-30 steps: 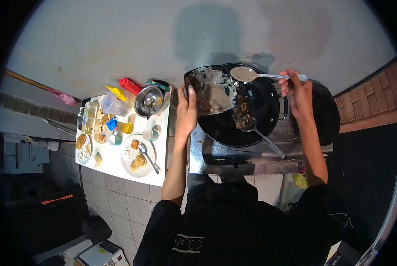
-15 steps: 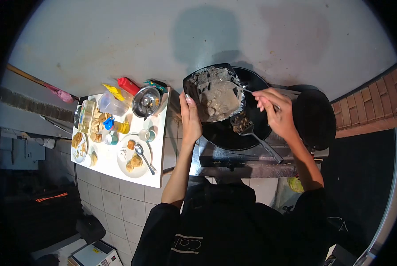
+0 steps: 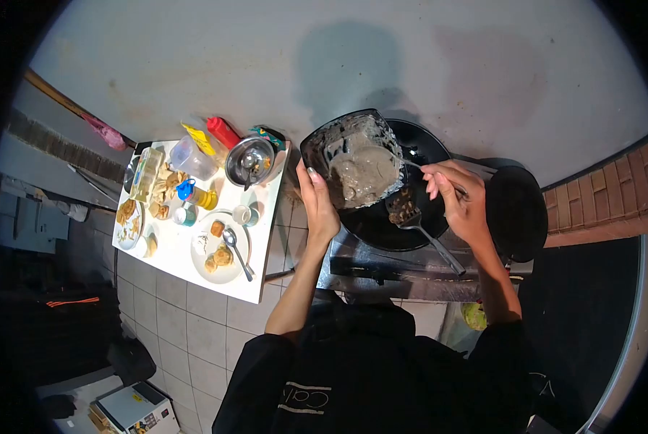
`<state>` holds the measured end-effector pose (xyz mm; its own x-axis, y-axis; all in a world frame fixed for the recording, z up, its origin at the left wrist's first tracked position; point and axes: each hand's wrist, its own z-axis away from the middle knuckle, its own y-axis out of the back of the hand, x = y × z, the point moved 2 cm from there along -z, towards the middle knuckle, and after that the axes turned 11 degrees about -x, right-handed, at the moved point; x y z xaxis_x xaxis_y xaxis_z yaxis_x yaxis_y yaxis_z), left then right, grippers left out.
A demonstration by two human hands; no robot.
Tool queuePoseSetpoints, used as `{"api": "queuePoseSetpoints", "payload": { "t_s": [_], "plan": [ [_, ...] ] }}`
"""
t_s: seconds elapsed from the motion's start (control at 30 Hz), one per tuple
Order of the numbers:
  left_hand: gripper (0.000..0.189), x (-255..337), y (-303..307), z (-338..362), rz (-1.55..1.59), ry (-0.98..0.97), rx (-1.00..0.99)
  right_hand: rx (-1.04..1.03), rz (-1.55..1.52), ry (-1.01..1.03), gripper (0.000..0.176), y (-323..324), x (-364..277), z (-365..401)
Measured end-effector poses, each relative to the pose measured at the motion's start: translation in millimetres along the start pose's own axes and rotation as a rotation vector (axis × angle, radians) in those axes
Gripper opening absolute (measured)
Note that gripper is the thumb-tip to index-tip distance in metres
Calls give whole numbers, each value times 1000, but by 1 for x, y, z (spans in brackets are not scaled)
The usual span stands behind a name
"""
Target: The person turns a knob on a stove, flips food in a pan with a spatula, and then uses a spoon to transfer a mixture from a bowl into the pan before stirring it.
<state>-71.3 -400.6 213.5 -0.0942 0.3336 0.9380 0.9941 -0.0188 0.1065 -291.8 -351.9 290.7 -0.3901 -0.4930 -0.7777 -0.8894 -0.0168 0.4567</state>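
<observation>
My left hand [image 3: 318, 202] grips the left side of a black square bowl [image 3: 315, 145], which is tilted over a dark wok [image 3: 429, 137]. Grey-brown batter [image 3: 364, 173] coats the bowl's inside. Between the fingers of my right hand [image 3: 456, 189] is the thin handle of a spoon [image 3: 414, 166], its head down in the batter. Below the bowl, a slotted spatula [image 3: 440, 251] rests in the wok with dark bits on its blade.
At the left, a white table [image 3: 248, 288] carries a plate [image 3: 230, 278] of food with a spoon, a steel bowl [image 3: 249, 160], a red bottle [image 3: 223, 132] and jars. A round black pan [image 3: 513, 213] lies right of the wok on the stove [image 3: 382, 278].
The spoon has shifted in the batter, and the batter's surface looks smoother. The whole view has moved slightly. Both hands keep their holds.
</observation>
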Motion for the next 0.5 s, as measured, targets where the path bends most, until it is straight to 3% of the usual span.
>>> {"api": "queuePoseSetpoints", "payload": {
  "t_s": [0.1, 0.17, 0.33, 0.5],
  "plan": [
    [55, 2, 4, 3, -23, -7, 48, 17, -183, -152, 20, -18, 2, 15],
    [56, 10, 6, 3, 6, -16, 35, -10, -223, -143, 22, -32, -1, 20],
    [60, 16, 3, 8, 37, 85, -8, 182, -547, -374, 28, -48, 4, 18],
    [59, 17, -1, 12, 52, 80, -58, 273, -613, -436, 32, -36, 5, 15]
  ]
}}
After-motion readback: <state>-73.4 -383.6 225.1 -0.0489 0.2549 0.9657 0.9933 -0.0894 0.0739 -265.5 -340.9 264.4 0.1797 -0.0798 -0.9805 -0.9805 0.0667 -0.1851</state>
